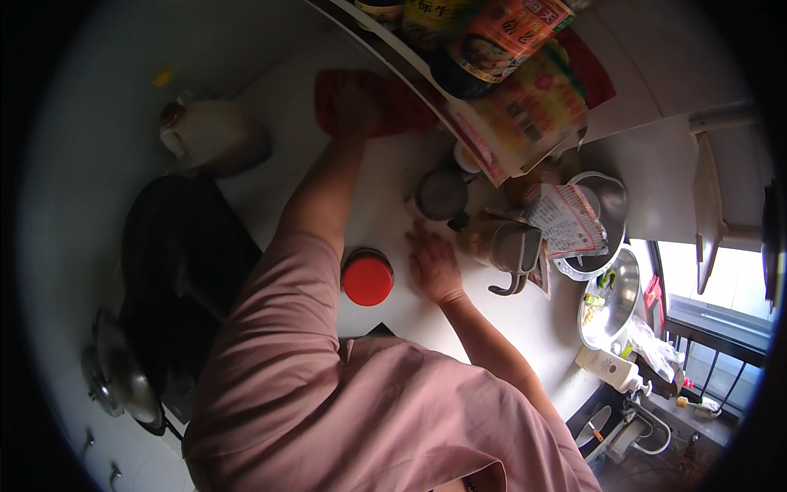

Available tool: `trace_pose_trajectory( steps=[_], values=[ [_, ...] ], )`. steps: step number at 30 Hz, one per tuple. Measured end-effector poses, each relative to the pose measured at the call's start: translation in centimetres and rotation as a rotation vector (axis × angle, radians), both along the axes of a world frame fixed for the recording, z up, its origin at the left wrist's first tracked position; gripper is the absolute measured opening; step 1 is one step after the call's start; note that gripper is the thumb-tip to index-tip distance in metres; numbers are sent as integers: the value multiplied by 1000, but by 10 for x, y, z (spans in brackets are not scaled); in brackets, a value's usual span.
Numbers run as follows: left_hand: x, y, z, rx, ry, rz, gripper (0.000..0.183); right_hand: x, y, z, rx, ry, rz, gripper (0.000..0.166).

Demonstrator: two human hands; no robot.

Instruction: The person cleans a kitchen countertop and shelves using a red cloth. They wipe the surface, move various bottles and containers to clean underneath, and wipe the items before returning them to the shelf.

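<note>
My left hand (356, 111) reaches to the back of the white counter and lies on a red plastic bag (393, 101), in shadow; whether its fingers grip the bag is hard to see. Flat on the counter, fingers apart and holding nothing, rests my right hand (433, 264). Between my arms stands a jar with a red lid (367, 280). Just beyond my right hand are a small dark round-topped container (441, 194) and a clear plastic pitcher (501, 246) with a handle.
Sauce bottles (504, 43) and packets fill a shelf overhead. A large jug (212, 135) stands at the back left. To the right are a printed packet (569, 221) over a metal pot (618, 203), a steel bowl with green peppers (627, 295), a pump bottle (612, 369) and a knife (595, 430) by the sink.
</note>
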State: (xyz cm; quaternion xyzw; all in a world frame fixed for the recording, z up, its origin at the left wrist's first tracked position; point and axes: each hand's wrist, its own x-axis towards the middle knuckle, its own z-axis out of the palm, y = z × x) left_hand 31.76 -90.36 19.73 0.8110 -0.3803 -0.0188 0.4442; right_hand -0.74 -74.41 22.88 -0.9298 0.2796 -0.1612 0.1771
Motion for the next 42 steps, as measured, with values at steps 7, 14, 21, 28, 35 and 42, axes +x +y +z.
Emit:
trace_pose_trajectory(
  steps=[7, 14, 21, 28, 35, 42],
  values=[
    [17, -28, -9, 262, -302, -165, 36, 3, 1, 6, -14, 33, 12, 50],
    [-31, 20, 21, -70, -310, -724, 35, 6, 1, 8, -19, 39, 8, 47],
    [-30, 64, 34, 225, -272, -995, 50, 4, 1, 3, -47, 26, 1, 48],
    [7, 30, -1, 307, -633, -304, 48, 3, 3, 0, -43, 26, 14, 47],
    [0, -22, 8, 602, -553, -24, 42, 5, 2, 6, -67, 58, 1, 48],
    [4, -14, -10, 319, -317, -395, 38, 7, 3, 5, -93, 72, -5, 49]
  ],
)
